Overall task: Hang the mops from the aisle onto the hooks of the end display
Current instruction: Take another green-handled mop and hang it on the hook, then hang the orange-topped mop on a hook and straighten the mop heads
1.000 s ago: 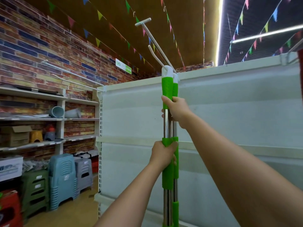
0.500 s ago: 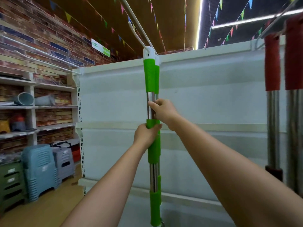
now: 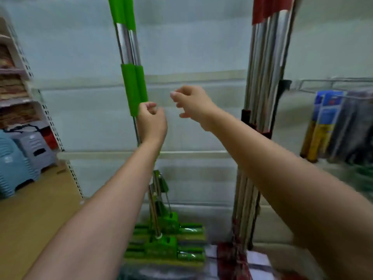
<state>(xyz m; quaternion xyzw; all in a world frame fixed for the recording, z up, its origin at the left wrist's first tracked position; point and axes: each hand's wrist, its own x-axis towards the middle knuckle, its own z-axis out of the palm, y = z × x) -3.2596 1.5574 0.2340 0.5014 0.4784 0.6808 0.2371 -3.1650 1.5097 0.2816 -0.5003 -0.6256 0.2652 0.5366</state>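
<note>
1. Right hand (image 3: 193,106) is off the green mops (image 3: 132,85) now – fingers loosely curled, holding nothing, just right of the handles; half a sec ago it gripped them.
2. Left hand (image 3: 151,120) sits against the handles at the lower green sleeve; fingers curled, but can't tell if it still grips.
3. Green mops hang vertical – heads low, nr the floor; hooks out of view.
4. Likely hung; next batch from the aisle.
5. Red mops (image 3: 266,67) hang well right of the green mops.

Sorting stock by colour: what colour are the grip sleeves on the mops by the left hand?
Bright green sleeves on silver poles, clearest in the head view.
</note>
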